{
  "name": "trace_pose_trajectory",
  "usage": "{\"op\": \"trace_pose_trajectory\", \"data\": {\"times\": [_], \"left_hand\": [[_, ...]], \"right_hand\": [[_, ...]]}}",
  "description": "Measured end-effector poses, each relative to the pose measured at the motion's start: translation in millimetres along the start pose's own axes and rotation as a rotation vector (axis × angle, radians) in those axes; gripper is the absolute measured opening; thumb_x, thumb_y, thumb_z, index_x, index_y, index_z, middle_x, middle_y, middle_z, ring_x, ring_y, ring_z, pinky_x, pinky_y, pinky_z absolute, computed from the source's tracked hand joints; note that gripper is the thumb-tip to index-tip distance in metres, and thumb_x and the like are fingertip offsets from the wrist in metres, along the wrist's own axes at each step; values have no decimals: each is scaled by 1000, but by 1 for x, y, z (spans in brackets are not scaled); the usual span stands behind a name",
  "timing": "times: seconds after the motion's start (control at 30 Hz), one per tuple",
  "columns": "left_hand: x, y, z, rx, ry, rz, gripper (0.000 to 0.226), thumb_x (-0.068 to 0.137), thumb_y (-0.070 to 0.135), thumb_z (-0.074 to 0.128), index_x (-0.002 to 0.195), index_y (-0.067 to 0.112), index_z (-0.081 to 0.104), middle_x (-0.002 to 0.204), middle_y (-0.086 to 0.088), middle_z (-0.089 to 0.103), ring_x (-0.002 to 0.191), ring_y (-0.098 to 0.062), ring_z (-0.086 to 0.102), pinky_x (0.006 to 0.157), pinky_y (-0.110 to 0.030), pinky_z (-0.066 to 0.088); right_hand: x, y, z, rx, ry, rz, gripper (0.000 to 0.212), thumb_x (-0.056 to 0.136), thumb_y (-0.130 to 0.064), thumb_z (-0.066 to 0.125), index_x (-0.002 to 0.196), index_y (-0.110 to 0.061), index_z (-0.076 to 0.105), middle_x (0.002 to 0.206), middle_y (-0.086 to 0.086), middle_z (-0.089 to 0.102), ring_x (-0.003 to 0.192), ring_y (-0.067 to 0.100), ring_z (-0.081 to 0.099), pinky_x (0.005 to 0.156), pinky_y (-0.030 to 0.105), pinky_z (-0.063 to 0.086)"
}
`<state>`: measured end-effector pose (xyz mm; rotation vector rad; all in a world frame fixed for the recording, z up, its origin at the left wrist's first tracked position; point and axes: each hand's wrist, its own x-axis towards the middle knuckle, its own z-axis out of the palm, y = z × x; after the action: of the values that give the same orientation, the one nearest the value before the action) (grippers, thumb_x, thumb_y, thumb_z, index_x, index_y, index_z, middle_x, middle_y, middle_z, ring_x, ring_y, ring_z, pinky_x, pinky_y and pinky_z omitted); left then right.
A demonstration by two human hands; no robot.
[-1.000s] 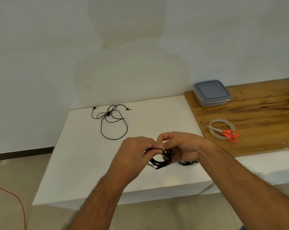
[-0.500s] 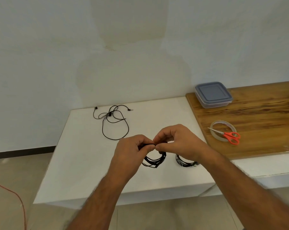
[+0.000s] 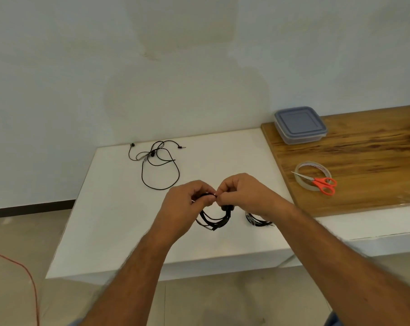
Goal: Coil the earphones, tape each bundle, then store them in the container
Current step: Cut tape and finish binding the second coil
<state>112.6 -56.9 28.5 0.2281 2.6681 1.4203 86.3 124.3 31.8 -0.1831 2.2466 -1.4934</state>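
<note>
You stand at a white table against a stained pale wall, a wooden board alongside. Your left hand and right hand both pinch the top of a black coiled earphone bundle; your fingers hide the tape. Your right wrist half covers a second bundle.

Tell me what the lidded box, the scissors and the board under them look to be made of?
The box looks like clear plastic with a grey-blue plastic lid: its walls are see-through and matte. The scissors seem to have steel blades, pale and shiny, with glossy orange plastic handles. The board looks like varnished wood or a wood-look laminate: brown grain streaks with a slight sheen; I cannot tell which.
</note>
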Motion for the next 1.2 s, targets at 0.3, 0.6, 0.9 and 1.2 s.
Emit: {"op": "trace_pose_trajectory", "data": {"times": [0.3,0.6,0.9,1.2], "left_hand": [[21,-22,24,-392,46,-369,29,97,23,56,125,13,56,104,-8,70,92,-19,70,72,-31,60],[29,-38,47,-435,104,-501,17,97,13,54,108,5,65,100,-11,70,85,-17,71,64,-29,59],[28,-47,53,-219,123,-484,14,94,11,55,98,7,68,92,-11,72,84,-23,72,70,-35,61],[25,-44,52,-174,116,-481,19,95,11,55,111,12,66,99,-7,70,89,-24,71,75,-34,60]], "right_hand": [[24,20,-6,146,223,199,11,81,-12,68,83,-1,71,70,4,72,66,16,65,69,34,55],[42,34,-2,66,342,289,17,79,-6,65,84,10,67,62,5,68,57,21,60,66,38,58],[53,41,7,-315,345,275,17,77,-14,60,63,-4,64,61,10,63,53,22,54,55,30,47],[53,46,5,-496,355,257,39,85,-15,57,49,-11,44,47,3,46,45,17,38,49,25,35]]}}
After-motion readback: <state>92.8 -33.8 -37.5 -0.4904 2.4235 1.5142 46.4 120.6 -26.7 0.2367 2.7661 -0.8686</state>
